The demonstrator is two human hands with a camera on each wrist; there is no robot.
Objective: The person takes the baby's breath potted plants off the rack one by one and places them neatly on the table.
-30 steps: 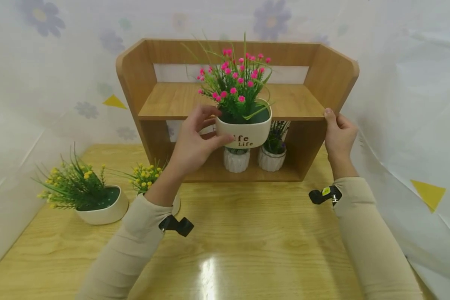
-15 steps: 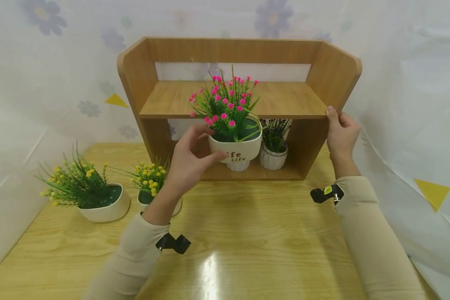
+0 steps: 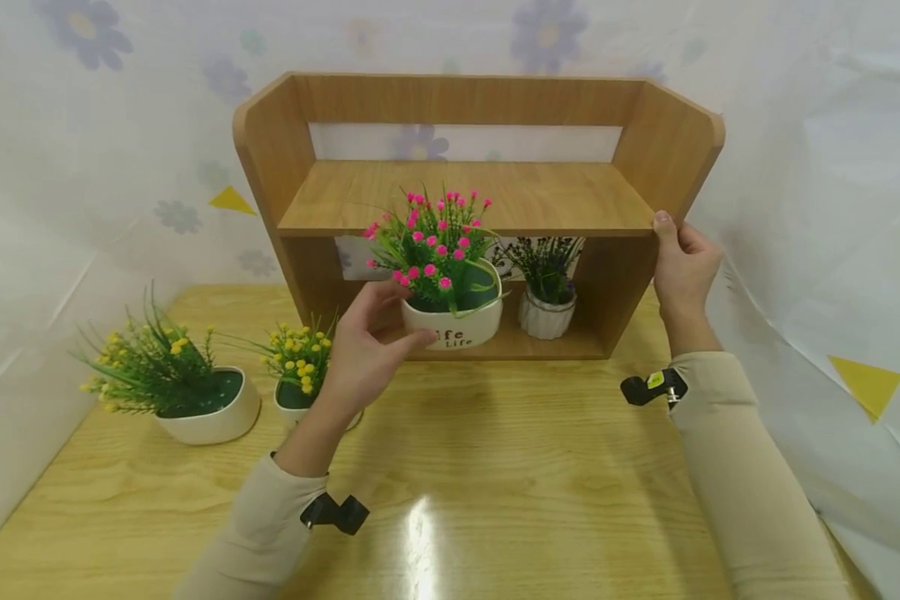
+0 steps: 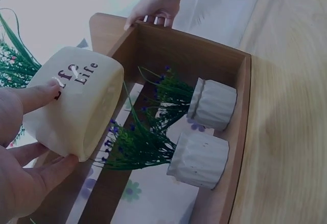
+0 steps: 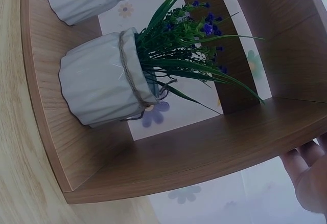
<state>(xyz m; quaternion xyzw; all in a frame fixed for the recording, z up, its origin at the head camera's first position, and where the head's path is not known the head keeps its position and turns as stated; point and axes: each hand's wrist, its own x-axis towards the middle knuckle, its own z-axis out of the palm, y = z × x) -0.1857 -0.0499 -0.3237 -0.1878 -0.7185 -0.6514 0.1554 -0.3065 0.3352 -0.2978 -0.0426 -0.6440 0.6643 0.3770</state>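
In the head view my left hand (image 3: 367,346) grips the left end of a cream oval flowerpot (image 3: 461,325) with "Life" lettering, thumb on its front. Pink artificial flowers (image 3: 427,250) and grass fill this pot, which is held in front of the lower opening of a wooden two-tier shelf (image 3: 465,196). My right hand (image 3: 682,267) holds the shelf's right side panel, thumb near the front edge of the middle board. Inside the lower tier stand two white ribbed pots, one (image 4: 199,160) beside the other (image 4: 213,104), with purple-flowered plants; the held pot hides one of them in the head view.
Two cream pots with yellow flowers stand on the wooden table (image 3: 510,475) at the left: a wide one (image 3: 213,412) and another (image 3: 292,396) partly behind my left forearm. White sheeting with printed flowers (image 3: 176,217) surrounds the shelf at the back and sides.
My left hand has brought the pink-flower pot down and to the left, from level with the middle board to in front of the lower tier. The right hand keeps its hold on the shelf.
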